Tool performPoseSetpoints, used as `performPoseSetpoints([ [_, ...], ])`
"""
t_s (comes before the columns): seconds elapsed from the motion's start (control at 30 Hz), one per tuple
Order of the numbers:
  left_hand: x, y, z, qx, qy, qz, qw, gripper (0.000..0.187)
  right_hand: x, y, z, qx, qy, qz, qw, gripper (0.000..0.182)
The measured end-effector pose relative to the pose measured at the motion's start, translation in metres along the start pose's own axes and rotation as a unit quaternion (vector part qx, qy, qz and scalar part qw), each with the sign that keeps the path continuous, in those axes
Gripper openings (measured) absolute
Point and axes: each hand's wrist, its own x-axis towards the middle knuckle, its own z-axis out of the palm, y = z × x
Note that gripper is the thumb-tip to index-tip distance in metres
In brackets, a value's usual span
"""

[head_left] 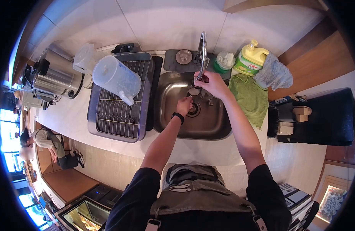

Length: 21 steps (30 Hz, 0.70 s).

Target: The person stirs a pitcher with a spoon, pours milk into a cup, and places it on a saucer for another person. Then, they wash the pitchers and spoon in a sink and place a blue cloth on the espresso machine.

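My right hand is closed around the spout end of the pull-down faucet, over the steel sink. Lower in the basin, my left hand has its fingers curled together, near the drain. A small round shiny piece shows just beyond those fingers, below the spout; I cannot tell exactly what the left hand grips. Other small shiny items lie to the right of the drain. A dark band circles my left wrist.
Left of the sink stands a dish rack with a translucent pitcher tipped on it. At right are a green cloth, a yellow-green soap jug and a grey cloth. A small dish sits behind. Another person is far left.
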Motion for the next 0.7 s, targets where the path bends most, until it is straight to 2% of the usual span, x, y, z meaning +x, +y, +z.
performPoseSetpoints([
  [0.1, -0.009, 0.003, -0.005, 0.008, 0.000, 0.004, 1.000, 0.026, -0.001, 0.007, 0.002, -0.018, 0.019, -0.053, 0.998, 0.033],
  [0.3, -0.022, -0.007, -0.015, -0.005, 0.013, -0.017, 1.000, 0.021, -0.002, 0.006, 0.002, -0.027, 0.025, -0.056, 0.998, 0.035],
  [0.6, -0.023, -0.011, -0.009, -0.029, 0.014, -0.013, 0.999, 0.021, 0.007, 0.011, -0.009, -0.017, -0.045, -0.038, 0.998, 0.034],
  [0.7, -0.029, -0.007, -0.007, -0.025, 0.005, -0.008, 1.000, 0.022, 0.001, 0.012, -0.008, 0.003, -0.051, -0.017, 0.999, 0.047],
])
